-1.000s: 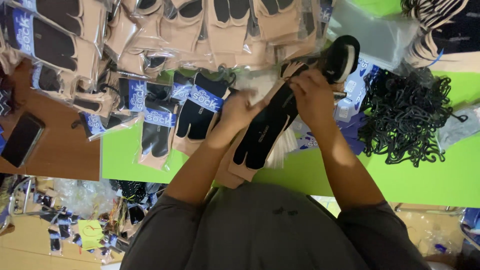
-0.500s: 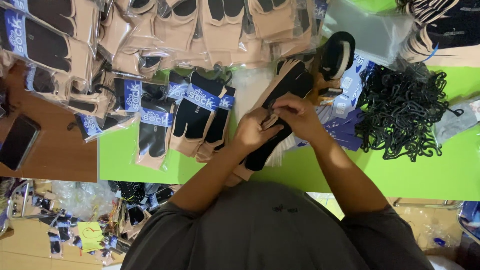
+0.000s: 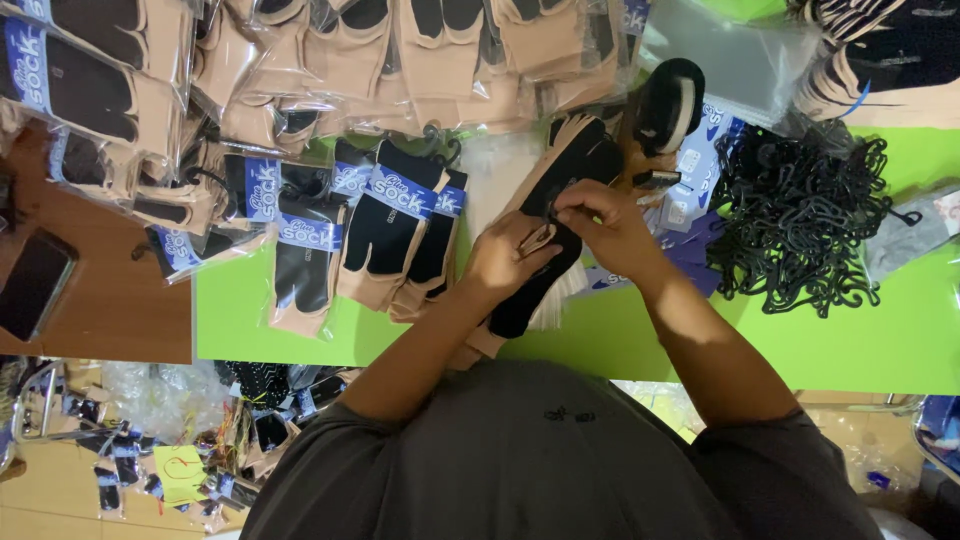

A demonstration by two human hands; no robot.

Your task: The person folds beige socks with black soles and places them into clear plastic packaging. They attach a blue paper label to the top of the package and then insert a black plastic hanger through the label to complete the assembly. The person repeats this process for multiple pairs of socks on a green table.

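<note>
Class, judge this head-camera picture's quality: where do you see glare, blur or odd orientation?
Head view: lighting is even and bright; glare streaks the clear plastic sock packets at the top; the left hand and right hand on the black-and-tan sock are fairly sharp; the picture looks upside down, with the person's torso at the bottom.

Both forearms bare, reaching forward from short grey sleeves and converging over the middle of the bench. Left hand (image 3: 512, 258): knuckles up, fingers curled inward, thumb pressed against the forefinger in a pinch. Right hand (image 3: 600, 222): just beyond it and touching it, wrist bent, fingers (image 3: 572, 195) bunched and tipped downward, also pinching. Elbows spread wide, near the bench's near edge.
</note>
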